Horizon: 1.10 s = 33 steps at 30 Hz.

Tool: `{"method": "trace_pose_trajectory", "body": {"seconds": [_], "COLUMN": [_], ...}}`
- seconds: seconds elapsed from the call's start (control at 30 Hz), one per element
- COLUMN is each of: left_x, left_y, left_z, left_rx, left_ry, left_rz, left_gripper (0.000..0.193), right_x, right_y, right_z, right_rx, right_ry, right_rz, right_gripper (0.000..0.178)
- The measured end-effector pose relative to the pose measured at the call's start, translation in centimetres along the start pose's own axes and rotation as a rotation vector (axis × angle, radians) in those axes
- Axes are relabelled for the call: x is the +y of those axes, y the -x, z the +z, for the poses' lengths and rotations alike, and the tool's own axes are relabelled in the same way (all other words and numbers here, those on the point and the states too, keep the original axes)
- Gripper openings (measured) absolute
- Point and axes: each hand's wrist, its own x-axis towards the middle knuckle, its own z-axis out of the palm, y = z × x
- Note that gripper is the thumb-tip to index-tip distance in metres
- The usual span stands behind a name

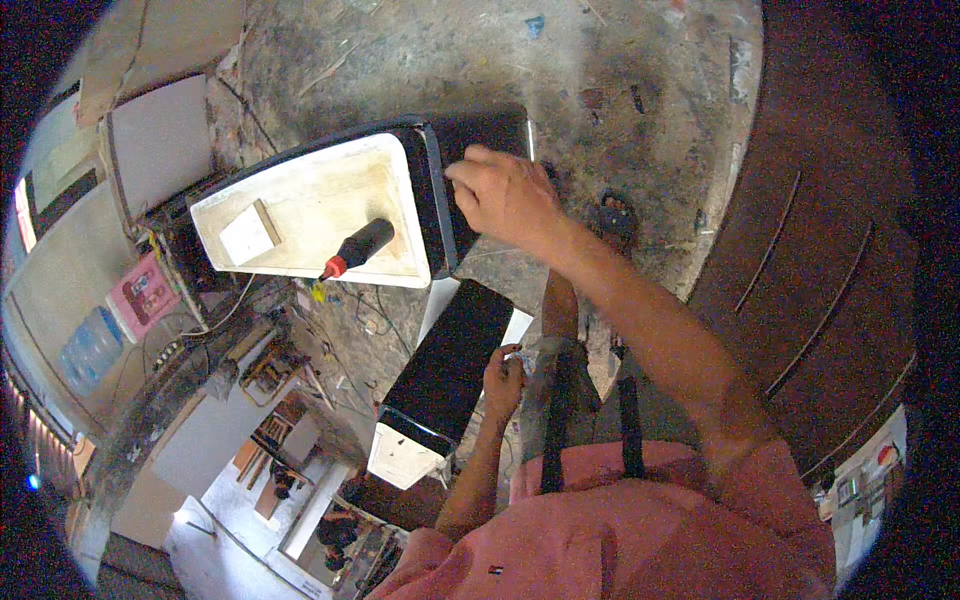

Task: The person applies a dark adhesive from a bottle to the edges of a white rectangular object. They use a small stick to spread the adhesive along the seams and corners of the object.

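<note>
Our right hand (503,195) sits on the black side panel of the open box (300,215), fingers curled and pressed together against the panel's top edge, knuckles up. We can't tell if the fingertips hook over the rim or just press on it; the hand hides that spot.

The box lies just left of that hand: pale unfinished wood inside, glossy black outside, open face toward us. Inside it, well left of the right hand, a small square wood block (248,233) sits on the floor of the box. Nearer the hand, a black marker-like tube with a red tip (357,248) lies tilted, red end pointing down-left, touching the box floor near its lower wall.

Our left hand (503,378) is below the right one, closed loosely, fingers bunched on something small and pale; too small to tell what. It touches the right edge of a second black panel piece (445,375), which runs down-left from that hand to a pale wood end.

Left of both hands, a cluttered workbench (250,370) with wires and tools. Above the right hand, a rough stained concrete floor (560,60). To its right, a dark brown wooden panel (820,250) with grooves.
</note>
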Motion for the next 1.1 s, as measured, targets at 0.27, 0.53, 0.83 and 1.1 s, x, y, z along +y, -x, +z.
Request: {"method": "trace_pose_trajectory", "body": {"seconds": [0.27,0.53,0.83,1.1], "left_x": [0.0,-0.3,0.7,9.6], "left_y": [-0.3,-0.5,-1.0,-4.7], "left_z": [-0.3,0.0,-0.2,-0.5], "left_rx": [-0.018,-0.009,-0.006,0.115], "left_ry": [0.054,0.044,0.042,0.274], "left_rz": [-0.068,0.060,0.085,0.195], "left_gripper": [0.023,0.024,0.024,0.022], "right_x": [-0.7,0.3,0.3,1.4], "right_y": [0.3,-1.2,2.8,4.0], "right_z": [1.0,1.0,0.2,-1.2], "right_rx": [-0.277,0.011,-0.013,-0.120], "right_ry": [0.160,0.106,0.026,-0.336], "right_rz": [-0.129,0.013,-0.077,0.058], "right_gripper": [0.015,0.016,0.016,0.047]}}
